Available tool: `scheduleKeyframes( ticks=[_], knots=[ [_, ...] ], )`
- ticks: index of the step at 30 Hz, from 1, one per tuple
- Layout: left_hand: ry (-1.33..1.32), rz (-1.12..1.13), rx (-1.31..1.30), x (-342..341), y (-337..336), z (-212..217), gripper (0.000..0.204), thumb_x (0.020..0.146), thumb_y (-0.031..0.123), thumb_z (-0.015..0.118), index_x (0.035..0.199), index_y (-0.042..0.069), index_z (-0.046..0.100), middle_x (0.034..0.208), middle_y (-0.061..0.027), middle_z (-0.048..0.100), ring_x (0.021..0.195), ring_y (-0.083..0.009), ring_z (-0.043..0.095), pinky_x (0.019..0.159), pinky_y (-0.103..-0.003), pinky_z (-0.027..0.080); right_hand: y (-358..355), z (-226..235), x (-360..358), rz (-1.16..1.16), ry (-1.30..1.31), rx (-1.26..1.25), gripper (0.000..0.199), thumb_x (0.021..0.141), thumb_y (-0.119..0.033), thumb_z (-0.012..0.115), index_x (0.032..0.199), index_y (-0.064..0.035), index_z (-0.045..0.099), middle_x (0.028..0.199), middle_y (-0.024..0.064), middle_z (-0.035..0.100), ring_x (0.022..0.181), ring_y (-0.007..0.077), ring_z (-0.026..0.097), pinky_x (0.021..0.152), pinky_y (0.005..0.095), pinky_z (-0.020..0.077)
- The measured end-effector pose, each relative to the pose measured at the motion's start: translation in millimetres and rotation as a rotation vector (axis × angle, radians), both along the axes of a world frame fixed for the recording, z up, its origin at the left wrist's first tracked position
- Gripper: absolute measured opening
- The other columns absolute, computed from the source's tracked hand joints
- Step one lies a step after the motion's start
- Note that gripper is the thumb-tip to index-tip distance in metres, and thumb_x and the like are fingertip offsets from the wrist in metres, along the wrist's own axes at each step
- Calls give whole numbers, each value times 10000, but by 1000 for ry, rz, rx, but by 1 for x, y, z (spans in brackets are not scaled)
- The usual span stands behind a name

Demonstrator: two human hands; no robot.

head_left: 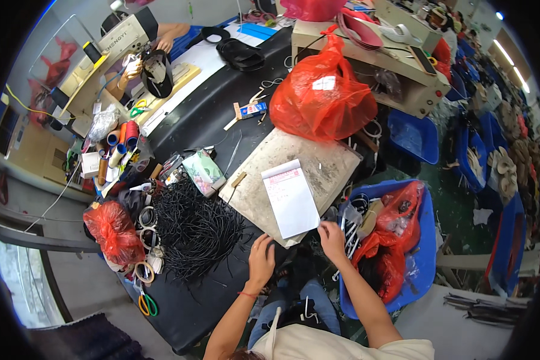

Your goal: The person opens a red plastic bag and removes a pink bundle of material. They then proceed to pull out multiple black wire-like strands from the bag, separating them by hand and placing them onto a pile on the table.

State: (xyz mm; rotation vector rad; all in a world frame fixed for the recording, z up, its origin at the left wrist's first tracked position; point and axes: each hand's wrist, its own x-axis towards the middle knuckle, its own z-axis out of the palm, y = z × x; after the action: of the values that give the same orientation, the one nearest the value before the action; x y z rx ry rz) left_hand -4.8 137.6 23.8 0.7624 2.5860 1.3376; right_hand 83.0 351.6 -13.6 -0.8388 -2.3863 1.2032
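Cream shirt [342, 345] comes first, with both bare forearms stretched out ahead of it. Left hand [261, 262] hangs loosely half-open by the lower edge of a stained board [336, 165], holding nothing I can see. Right hand's [332, 241] fingertips meet the lower right corner of the white notepad [293, 204] lying on that board; whether they pinch it, I can't tell.

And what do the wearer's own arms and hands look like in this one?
The left hand and right hand are both bare, without gloves. A thin red band circles the left wrist; none shows on the right. The forearms are uncovered, and a loose cream sleeve shows on the right.
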Motion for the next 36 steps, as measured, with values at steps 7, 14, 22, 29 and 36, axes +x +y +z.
scheduleKeyframes(
  ticks=[7, 14, 22, 29, 36],
  knots=[
    [-87, -73, -84, -30, 52, -28, 386, 848, 149, 601, 1222, 75, 542, 1349, -195, 426, 1239, -377, 406, 1018, -450, 342, 15, -20, -57, -7, -73, 28, 315, 816, -173, 629, 1058, 22, 574, 1010, 211, 560, 891, 372, 560, 815, 432, 440],
    [209, -465, -563, -62, 38, -31, 629, 813, 515, 570, 1374, 283, 405, 1488, -105, 246, 1365, -413, 156, 1045, -640, 69, 20, -12, -46, -20, -100, -266, 332, 847, -214, 628, 1077, 19, 573, 995, 169, 564, 858, 280, 594, 775, 368, 475],
    [223, -363, -448, -62, 39, -37, 465, 829, 422, 598, 1274, 304, 534, 1449, -78, 344, 1351, -383, 218, 1044, -608, 72, 27, -27, -44, -139, -93, -508, 318, 904, -253, 579, 1041, 34, 593, 999, 128, 600, 877, 181, 595, 779, 296, 474],
    [80, -341, -159, -88, 54, -44, 217, 851, 216, 592, 1047, 127, 627, 1139, -91, 589, 1059, -283, 522, 858, -421, 397, 33, -32, -31, -262, -159, -686, 367, 957, -339, 480, 1065, -2, 579, 902, 35, 606, 790, 104, 547, 690, 244, 442],
    [133, 670, 452, -233, 52, 24, 276, 959, 166, 426, 1090, -30, 570, 921, -100, 631, 780, -180, 578, 730, -298, 460, 17, -11, -42, -168, -209, -641, 345, 880, -220, 613, 1091, 35, 515, 962, 115, 615, 850, 154, 597, 757, 265, 480]
  ],
)
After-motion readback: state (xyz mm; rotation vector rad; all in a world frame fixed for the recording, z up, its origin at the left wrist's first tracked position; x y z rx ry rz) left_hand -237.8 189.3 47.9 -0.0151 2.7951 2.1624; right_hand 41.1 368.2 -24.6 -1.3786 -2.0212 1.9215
